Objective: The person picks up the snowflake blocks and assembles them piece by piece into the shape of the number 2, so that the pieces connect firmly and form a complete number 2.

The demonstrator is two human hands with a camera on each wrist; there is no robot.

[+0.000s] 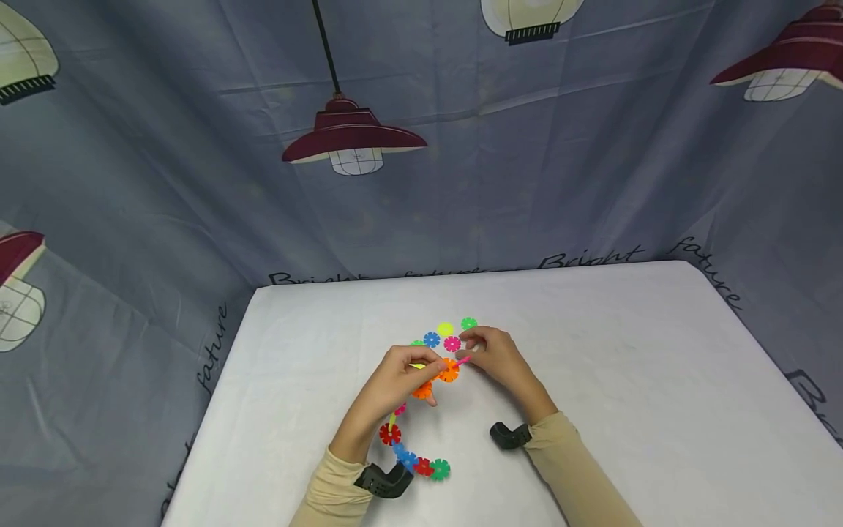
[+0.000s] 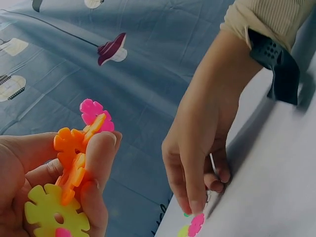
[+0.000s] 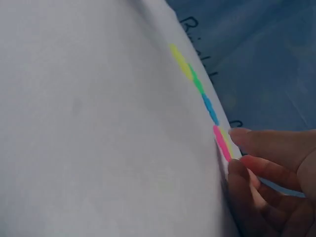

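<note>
In the head view my left hand grips a curved chain of interlocked flower-shaped plastic discs. The left wrist view shows its thumb and fingers around orange discs, with a pink disc at the top end and a yellow disc below. The chain's lower part trails to a green disc near the left wrist strap. My right hand reaches down over the table, its thumb and fingers parted beside a loose pink disc. Whether a fingertip touches that disc is unclear.
Several loose discs lie on the white table beyond the hands, among them a blue disc, a yellow disc and a green disc. A grey lamp-patterned curtain hangs behind the table's far edge.
</note>
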